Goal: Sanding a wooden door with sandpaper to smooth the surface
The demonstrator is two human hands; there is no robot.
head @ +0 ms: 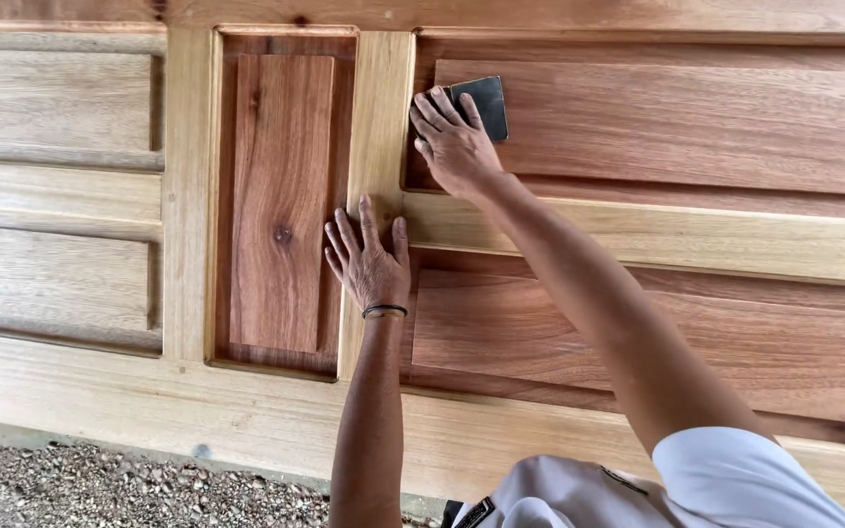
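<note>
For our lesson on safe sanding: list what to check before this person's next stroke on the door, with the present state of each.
1. Right hand flat on sanding pad: ok.
2. Pad lies on the upper panel: ok.
3. Left hand braces the stile: ok.
4. Left hand apart from the pad: ok.
5. Pad's grit worn or fresh: cannot tell.
6. Door firmly supported: cannot tell.

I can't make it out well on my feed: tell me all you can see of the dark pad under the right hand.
The dark pad is a small, flat, roughly square piece, near black with a thin pale edge, perhaps abrasive sheet. It lies flat on the upper left corner of a reddish raised wood panel. The right hand presses its fingers on its left part, hiding that; the right part shows.
</note>
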